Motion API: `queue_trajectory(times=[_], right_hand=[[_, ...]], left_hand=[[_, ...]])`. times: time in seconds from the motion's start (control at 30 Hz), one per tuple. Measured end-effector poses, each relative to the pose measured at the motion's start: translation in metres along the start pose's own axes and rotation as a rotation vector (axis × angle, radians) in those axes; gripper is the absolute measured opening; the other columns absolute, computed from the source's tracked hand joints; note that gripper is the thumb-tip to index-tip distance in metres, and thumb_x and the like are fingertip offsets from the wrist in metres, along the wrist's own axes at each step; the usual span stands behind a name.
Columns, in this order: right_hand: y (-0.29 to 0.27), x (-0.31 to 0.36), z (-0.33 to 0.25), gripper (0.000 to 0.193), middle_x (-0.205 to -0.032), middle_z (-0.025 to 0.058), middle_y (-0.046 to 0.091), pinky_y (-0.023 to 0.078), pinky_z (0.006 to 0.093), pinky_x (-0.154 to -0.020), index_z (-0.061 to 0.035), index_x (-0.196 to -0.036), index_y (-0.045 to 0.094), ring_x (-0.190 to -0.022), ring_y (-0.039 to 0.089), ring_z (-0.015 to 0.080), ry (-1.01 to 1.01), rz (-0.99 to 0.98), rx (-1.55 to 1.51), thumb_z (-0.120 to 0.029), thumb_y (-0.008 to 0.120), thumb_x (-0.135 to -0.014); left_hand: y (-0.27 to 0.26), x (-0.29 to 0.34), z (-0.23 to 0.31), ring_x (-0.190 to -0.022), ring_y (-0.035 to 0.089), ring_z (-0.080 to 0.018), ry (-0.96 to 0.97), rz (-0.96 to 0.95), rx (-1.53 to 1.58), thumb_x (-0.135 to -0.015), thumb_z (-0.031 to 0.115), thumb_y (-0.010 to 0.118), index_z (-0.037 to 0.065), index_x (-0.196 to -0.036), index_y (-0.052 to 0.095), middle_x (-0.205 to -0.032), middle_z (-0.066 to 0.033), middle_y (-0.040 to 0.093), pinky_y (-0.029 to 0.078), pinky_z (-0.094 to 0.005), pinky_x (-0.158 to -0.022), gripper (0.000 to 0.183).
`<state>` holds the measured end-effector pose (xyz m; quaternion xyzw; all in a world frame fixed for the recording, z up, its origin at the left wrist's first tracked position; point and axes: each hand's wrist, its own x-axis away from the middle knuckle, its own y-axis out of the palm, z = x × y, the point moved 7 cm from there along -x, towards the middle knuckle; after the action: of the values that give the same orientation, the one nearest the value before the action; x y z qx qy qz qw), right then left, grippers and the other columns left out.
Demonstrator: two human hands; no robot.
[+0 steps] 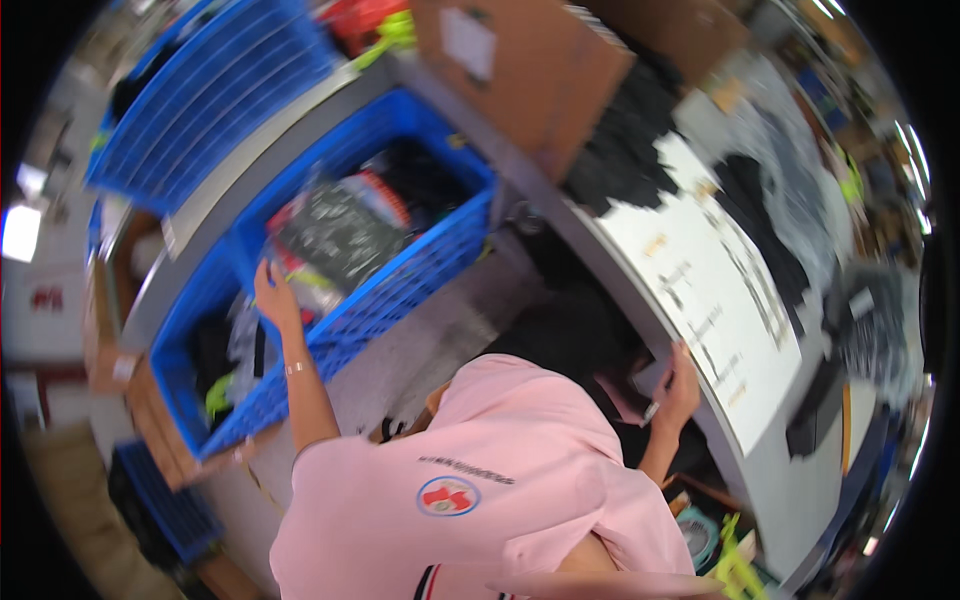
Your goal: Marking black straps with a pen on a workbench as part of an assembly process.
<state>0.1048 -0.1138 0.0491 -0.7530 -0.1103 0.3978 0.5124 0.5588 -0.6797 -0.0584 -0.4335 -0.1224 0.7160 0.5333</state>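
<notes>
My left hand (277, 297) is over the near side of a blue plastic crate (400, 283), its fingers apart and nothing held in them. Beside it, inside the crate, lies a clear plastic bag with dark clothing (340, 235); whether my fingertips touch the bag I cannot tell. My right hand (677, 392) is at the near edge of the grey table (715, 425), next to a large white sheet (700, 290) with dark markings. Its fingers are loosely bent and slightly blurred, and I see nothing gripped.
Another blue crate (220, 95) stands at the far left. A cardboard box (520, 80) rises at the back, beside black cloth (620, 140). Bagged dark garments (870, 320) lie on the right. A cardboard carton (155, 425) sits below the crate's left end.
</notes>
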Motion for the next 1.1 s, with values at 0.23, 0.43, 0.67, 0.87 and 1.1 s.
queue_trajectory(times=[0.23, 0.43, 0.67, 0.87, 1.1], right_hand=[[0.007, 0.000, 0.018, 0.044, -0.125, 0.0109, 0.072, 0.056, 0.0387, -0.085, -0.0076, -0.126, 0.066, -0.100, 0.071, 0.0318, 0.081, 0.041, -0.078, 0.007, 0.066, -0.085], [-0.003, 0.014, 0.039, 0.041, -0.126, 0.0109, 0.071, 0.055, 0.0369, -0.081, -0.0077, -0.125, 0.066, -0.098, 0.071, 0.0296, 0.190, 0.009, -0.082, 0.006, 0.067, -0.086], [-0.008, 0.048, 0.058, 0.038, -0.125, 0.0126, 0.072, 0.055, 0.0347, -0.078, -0.0060, -0.121, 0.068, -0.095, 0.072, 0.0288, 0.304, 0.034, -0.093, 0.007, 0.068, -0.085], [-0.002, 0.031, 0.067, 0.043, -0.126, 0.0146, 0.071, 0.054, 0.0342, -0.073, -0.0059, -0.122, 0.068, -0.092, 0.072, 0.0292, 0.244, 0.061, -0.124, 0.009, 0.068, -0.081], [0.001, 0.006, 0.067, 0.051, -0.125, 0.0142, 0.072, 0.054, 0.0351, -0.069, -0.0064, -0.123, 0.068, -0.077, 0.067, 0.0290, 0.216, 0.105, -0.149, 0.011, 0.069, -0.075]], left_hand=[[0.078, 0.137, 0.311, -0.102, 0.070, -0.0300, 0.375, -0.544, 0.518, -0.097, 0.012, 0.066, 0.002, -0.106, 0.075, -0.109, -0.0140, 0.075, 0.054, -0.0388, -0.092, 0.016], [0.131, 0.196, 0.481, -0.113, 0.066, -0.0338, 0.791, -0.719, 0.774, -0.087, -0.005, 0.066, 0.002, -0.110, 0.073, -0.118, -0.0149, 0.071, 0.048, -0.0453, -0.106, 0.025], [0.162, 0.200, 0.505, -0.147, 0.037, -0.0378, 0.954, -0.651, 0.431, -0.081, -0.012, 0.054, 0.004, -0.135, 0.061, -0.148, -0.0181, 0.052, 0.020, -0.0544, -0.124, 0.057], [0.190, 0.187, 0.483, -0.148, 0.037, -0.0403, 1.005, -0.598, 0.253, -0.082, -0.014, 0.055, -0.001, -0.136, 0.059, -0.148, -0.0208, 0.051, 0.023, -0.0526, -0.125, 0.056], [0.234, 0.168, 0.505, -0.144, 0.043, -0.0385, 1.024, -0.662, 0.254, -0.083, -0.011, 0.052, 0.003, -0.134, 0.063, -0.147, -0.0186, 0.055, 0.028, -0.0504, -0.124, 0.053]])
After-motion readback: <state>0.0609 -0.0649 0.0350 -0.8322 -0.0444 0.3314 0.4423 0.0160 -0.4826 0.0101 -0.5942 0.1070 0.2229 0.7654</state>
